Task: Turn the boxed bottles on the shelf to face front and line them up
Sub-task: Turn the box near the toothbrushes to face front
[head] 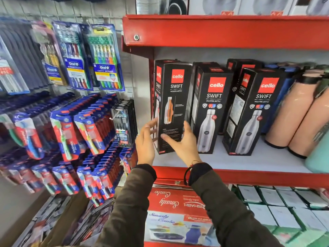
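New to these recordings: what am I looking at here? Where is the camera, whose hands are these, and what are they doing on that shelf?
There is no machine. One wide-angle camera sits on a person's head, looking forward and down, so the two sleeved arms coming from below are the wearer's own. The left hand and right hand, fingers spread, frame the lower part of the leftmost box, a black Cello Swift bottle carton; a firm grip is not clear. It shows a different printed face than the two boxes beside it. All stand on the white shelf with red edging. Loose peach bottles stand farther right. Hanging toothbrush packs fill the wall on the left.
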`<state>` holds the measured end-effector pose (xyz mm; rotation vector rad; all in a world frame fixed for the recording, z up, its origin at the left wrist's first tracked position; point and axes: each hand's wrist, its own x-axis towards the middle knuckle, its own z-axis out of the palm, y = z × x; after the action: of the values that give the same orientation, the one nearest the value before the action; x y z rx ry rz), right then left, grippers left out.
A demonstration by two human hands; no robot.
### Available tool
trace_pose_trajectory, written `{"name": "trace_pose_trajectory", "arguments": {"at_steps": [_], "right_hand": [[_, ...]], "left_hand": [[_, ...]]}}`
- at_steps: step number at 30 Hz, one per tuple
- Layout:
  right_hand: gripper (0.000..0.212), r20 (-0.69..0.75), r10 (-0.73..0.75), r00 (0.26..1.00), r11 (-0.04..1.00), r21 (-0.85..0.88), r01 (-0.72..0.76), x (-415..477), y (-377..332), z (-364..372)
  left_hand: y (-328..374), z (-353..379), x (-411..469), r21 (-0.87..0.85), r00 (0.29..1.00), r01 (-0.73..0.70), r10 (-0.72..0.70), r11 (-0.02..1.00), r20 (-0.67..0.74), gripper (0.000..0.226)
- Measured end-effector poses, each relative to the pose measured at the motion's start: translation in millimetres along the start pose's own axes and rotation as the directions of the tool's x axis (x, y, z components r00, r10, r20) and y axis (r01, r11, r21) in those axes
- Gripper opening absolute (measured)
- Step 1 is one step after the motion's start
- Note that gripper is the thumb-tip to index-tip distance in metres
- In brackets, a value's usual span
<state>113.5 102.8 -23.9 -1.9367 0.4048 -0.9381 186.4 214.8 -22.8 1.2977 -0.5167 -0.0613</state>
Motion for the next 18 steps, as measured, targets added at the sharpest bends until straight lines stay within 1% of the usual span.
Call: {"name": "trace_pose_trajectory", "arguments": {"at_steps": [3,5,8,9,10,13,14,16,18], "right_hand": [[0.077,-0.049,-0.015,0.999,1.0,0.013,0.015,3.7,-5.3,0.9],[0.076,-0.051,-0.016,0.999,1.0,0.02,0.017,4.5,-6.8,1.2],[0.074,-0.037,-0.039,0.999,0.999,0.018,0.04,3.1,-7.0,0.9],[0.073,-0.03,-0.046,0.998,0.999,0.017,0.047,2.5,-7.5,1.1],[0.074,-0.015,-0.048,0.999,0.999,0.018,0.048,2.5,-7.8,1.6],[0.084,0.056,-0.056,0.997,0.998,0.028,0.054,5.1,-6.5,2.4],[0.091,0.074,-0.056,0.996,0.998,0.019,0.055,6.1,-5.8,2.0],[0.101,0.102,-0.048,0.994,0.999,-0.013,0.049,7.1,-4.5,0.6],[0.101,0.121,-0.051,0.991,0.998,-0.028,0.055,6.1,-1.6,-0.3]], "left_hand": [[1.0,-4.6,2.1,-0.005,0.998,-0.039,0.039,0.999,-0.041,0.042],[0.5,-6.4,2.3,-0.016,0.996,-0.066,0.064,0.998,-0.068,0.038],[0.2,-8.2,7.8,0.093,0.987,-0.115,0.125,0.989,-0.105,0.036],[-0.8,-9.2,11.4,0.134,0.99,-0.098,0.11,0.986,-0.091,0.037],[-1.9,-10.5,15.6,0.158,0.996,-0.057,0.067,0.986,-0.055,0.04],[-5.7,-14.7,24.2,0.151,0.991,0.101,-0.113,0.983,0.073,0.048],[-6.4,-15.8,25.5,0.138,0.987,0.124,-0.137,0.983,0.088,0.048],[-6.0,-16.8,25.2,0.104,0.986,0.129,-0.139,0.986,0.095,0.047],[-4.3,-16.6,23.0,0.065,0.987,0.126,-0.131,0.99,0.094,0.04]]}}
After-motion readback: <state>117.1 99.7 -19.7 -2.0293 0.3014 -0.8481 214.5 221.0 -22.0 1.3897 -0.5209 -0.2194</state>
